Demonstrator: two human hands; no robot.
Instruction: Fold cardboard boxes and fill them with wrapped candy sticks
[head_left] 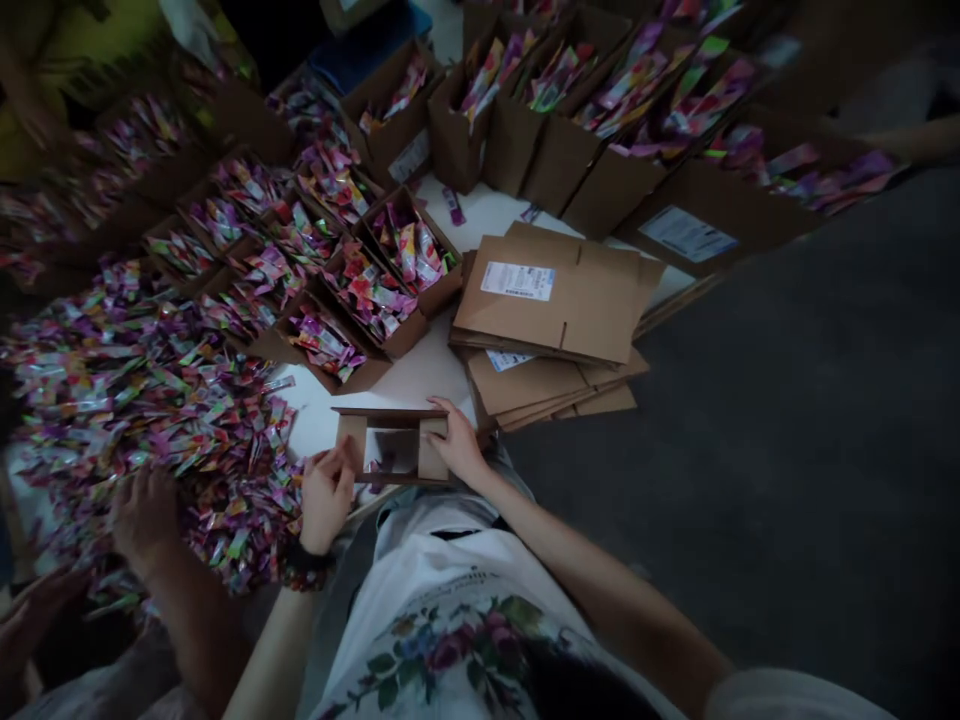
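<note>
Right in front of my body, a small brown cardboard box [433,458] is held between my two hands at the table's near edge. Its end flaps are folded partway in, and the white table shows through the gap in the middle. My left hand [328,492] grips the left end, fingers at the flap. At the other end, my right hand [457,442] has its thumb on the right flap and its fingers along the far side. Behind the box stands an open carton [352,375] filled with small colourful wrapped packets.
A big heap of packets [172,400] covers the left of the table, where another person's hands [146,520] reach in. Flattened cardboard boxes [555,310] with labels are stacked to the right. Filled cartons [551,150] line the back. Someone in yellow [82,55] is at the far left.
</note>
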